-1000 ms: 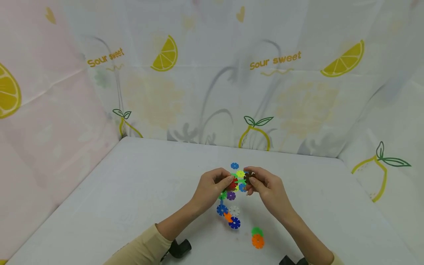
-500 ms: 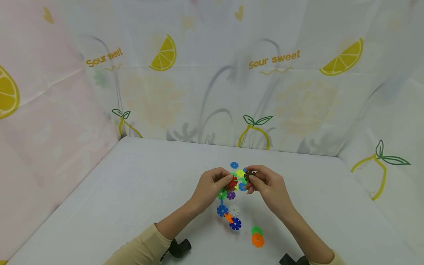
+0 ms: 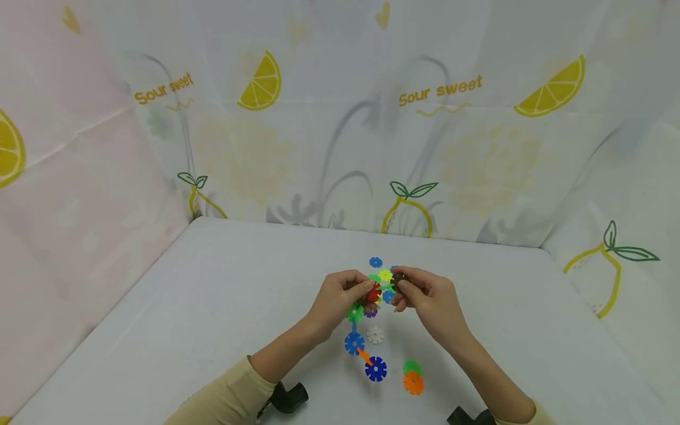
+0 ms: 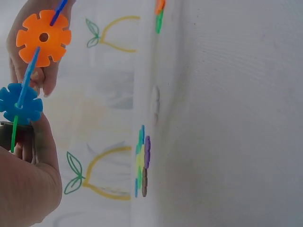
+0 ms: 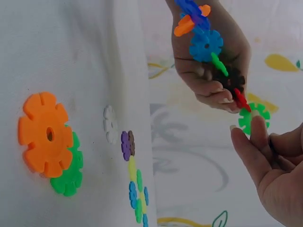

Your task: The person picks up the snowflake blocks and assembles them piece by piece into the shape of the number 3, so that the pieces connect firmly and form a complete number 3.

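A chain of slotted plastic snowflake discs hangs from my left hand [image 3: 337, 301], which pinches it near a red disc [image 3: 374, 293]. Below the hand dangle a green disc [image 3: 355, 313], a blue disc [image 3: 354, 343], an edge-on orange disc [image 3: 364, 356] and a dark blue disc [image 3: 376, 369]. In the right wrist view a black disc [image 5: 229, 81] sits in the left fingers, and a green disc [image 5: 245, 124] sticks out past the red one toward my right hand [image 5: 279, 175]. In the head view the right thumb and fingers pinch a dark brown disc [image 3: 396, 280], partly covered.
On the white table [image 3: 239, 283] behind the hands lie several loose discs, among them a blue disc [image 3: 375, 262] and a yellow disc [image 3: 385, 275]. A white disc [image 3: 375, 335] lies nearer. An orange disc [image 3: 414, 383] overlaps a green disc [image 3: 411, 368] at the front.
The chain's lower end has swung a little down and toward me, its blue discs lower in view. Both hands keep their grips, almost still.
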A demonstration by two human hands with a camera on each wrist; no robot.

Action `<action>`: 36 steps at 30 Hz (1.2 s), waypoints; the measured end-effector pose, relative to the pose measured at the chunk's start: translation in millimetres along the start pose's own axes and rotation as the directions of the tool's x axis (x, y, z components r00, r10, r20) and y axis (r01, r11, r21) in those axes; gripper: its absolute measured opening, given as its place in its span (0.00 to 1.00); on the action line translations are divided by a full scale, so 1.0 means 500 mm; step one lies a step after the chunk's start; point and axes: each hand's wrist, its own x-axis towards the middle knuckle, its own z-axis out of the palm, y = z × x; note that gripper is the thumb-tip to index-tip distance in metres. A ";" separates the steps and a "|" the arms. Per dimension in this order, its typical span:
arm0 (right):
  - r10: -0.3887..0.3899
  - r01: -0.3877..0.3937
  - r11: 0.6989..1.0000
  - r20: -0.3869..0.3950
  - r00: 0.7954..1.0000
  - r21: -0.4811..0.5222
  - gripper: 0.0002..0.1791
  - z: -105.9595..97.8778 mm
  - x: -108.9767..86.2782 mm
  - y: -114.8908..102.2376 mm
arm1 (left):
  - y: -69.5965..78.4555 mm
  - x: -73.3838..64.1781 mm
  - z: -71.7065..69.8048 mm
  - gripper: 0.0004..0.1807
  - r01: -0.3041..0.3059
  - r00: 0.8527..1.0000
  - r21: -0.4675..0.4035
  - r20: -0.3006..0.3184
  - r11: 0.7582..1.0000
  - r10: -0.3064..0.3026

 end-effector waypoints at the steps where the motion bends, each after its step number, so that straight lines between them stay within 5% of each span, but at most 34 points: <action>1: 0.007 -0.007 1.000 0.004 1.000 0.018 0.15 -0.001 0.001 0.000 | 0.001 0.001 -0.001 0.14 0.013 1.000 -0.015 0.005 1.000 -0.013; 14: 0.052 -0.055 0.995 0.036 0.998 0.086 0.13 -0.009 0.003 -0.002 | 0.004 0.004 -0.005 0.16 0.048 0.999 -0.064 0.019 0.997 -0.047; 22: 0.031 -0.031 1.000 -0.003 1.000 -0.003 0.12 0.001 -0.001 0.000 | 0.007 -0.004 0.003 0.12 -0.003 0.998 -0.005 -0.055 1.000 0.003; 36: 0.004 -0.004 0.999 -0.019 1.000 0.034 0.10 0.011 -0.005 0.006 | -0.001 -0.016 0.021 0.10 -0.080 0.985 0.045 -0.147 0.996 0.086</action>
